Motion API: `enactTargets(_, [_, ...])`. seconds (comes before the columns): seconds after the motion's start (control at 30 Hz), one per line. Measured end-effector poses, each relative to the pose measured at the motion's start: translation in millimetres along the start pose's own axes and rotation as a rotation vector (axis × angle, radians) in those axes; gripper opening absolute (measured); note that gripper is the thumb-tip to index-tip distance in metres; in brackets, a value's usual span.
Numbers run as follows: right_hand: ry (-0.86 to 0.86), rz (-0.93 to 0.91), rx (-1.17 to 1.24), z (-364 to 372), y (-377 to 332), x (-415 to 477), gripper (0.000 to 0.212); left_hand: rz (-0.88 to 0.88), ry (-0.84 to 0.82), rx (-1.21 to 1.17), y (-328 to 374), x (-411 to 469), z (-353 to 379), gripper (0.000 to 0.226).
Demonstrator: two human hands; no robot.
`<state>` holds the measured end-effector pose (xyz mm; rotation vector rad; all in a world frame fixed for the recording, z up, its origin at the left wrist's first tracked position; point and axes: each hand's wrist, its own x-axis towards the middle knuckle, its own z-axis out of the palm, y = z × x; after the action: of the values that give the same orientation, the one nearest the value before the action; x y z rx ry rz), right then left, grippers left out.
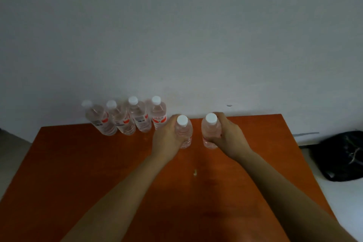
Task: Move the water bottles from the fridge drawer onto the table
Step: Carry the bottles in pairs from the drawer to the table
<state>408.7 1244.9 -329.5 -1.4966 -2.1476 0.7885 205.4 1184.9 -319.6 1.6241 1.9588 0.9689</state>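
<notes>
Four water bottles (125,122) stand upright in a row along the table's (78,163) back left edge. Your left hand (169,135) curls its fingers around a fifth bottle (184,130). Just beside it, your right hand (227,135) grips a sixth bottle (209,128). Both are upright.

A row of four water bottles (124,122) stands upright at the far left edge of the orange counter (88,163), against the wall (176,35). Just right of the row, the left hand (169,136) grips the left bottle (184,133) and the right hand (230,136) grips the right bottle (209,130), both upright. A black bag (341,155) lies beyond the counter's right edge.
</notes>
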Motion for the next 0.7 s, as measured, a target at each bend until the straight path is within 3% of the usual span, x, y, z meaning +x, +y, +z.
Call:
enactTargets(0.17, [-0.002, 0.06, 0.021, 25.3, 2.3, 51.6, 0.066, -0.047, -0.056, 0.016, -23.4, 56.8, 11.6, 0.065])
enactTargets(0.33, [-0.02, 0.074, 0.03, 41.5, 2.6, 89.7, 0.074, -0.062, -0.056, 0.049, -32.3, 95.9, 26.0, 0.057])
enactTargets(0.7, [-0.06, 0.129, 0.103, 54.1, 5.3, 131.4, 0.07, -0.186, -0.066, -0.042, -41.1, 120.2, 46.9, 0.057])
